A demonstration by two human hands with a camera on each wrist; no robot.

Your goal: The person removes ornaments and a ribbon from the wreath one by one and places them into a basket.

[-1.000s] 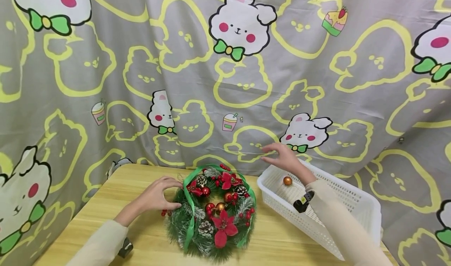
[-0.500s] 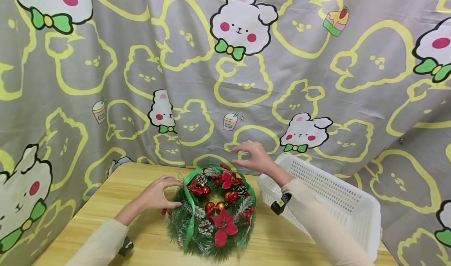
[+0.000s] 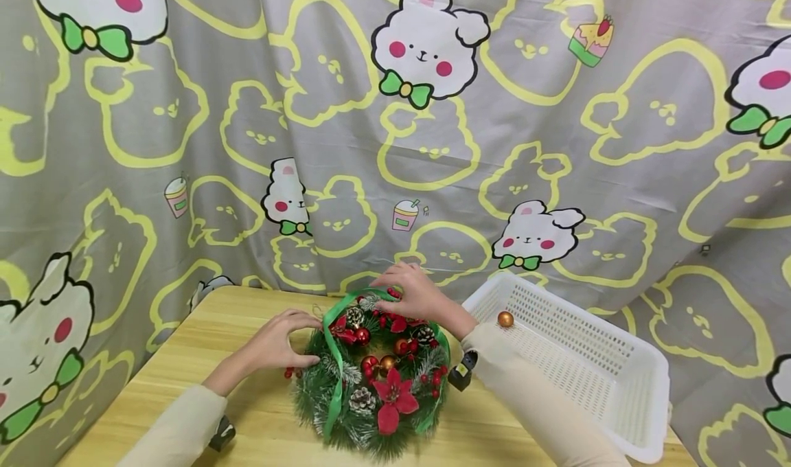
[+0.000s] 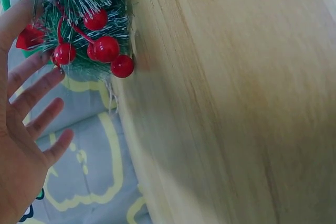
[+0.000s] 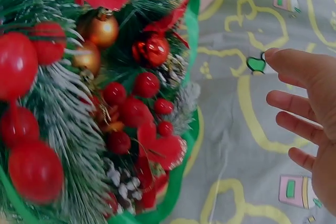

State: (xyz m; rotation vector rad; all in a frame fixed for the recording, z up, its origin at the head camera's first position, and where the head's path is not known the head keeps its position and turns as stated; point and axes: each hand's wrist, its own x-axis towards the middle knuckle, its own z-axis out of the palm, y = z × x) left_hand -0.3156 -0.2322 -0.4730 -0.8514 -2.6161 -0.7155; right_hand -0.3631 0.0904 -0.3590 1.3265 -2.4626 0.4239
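A Christmas wreath (image 3: 386, 443) lies on the table, dressed with red poinsettias (image 3: 395, 402), pinecones (image 3: 361, 400), gold and red baubles and red berries (image 4: 106, 49). A green ribbon (image 3: 334, 357) is draped over it. My left hand (image 3: 278, 343) stays at the wreath's left edge, thumb and fingertips against the greenery; the left wrist view has its fingers spread beside the berries. My right hand (image 3: 415, 294) overlaps the wreath's far rim in the head view. In the right wrist view its loosely bent fingers (image 5: 294, 124) stand apart from the ribbon, holding nothing.
To the right of the wreath, a white perforated plastic basket (image 3: 645, 371) holds a single gold bauble (image 3: 505, 319). A grey curtain (image 3: 346, 48) with cartoon rabbits hangs close behind the wooden table (image 3: 247, 405).
My right hand has moved left from above the basket to the wreath's far rim, uncovering the gold bauble. My left hand and the wreath have stayed in place.
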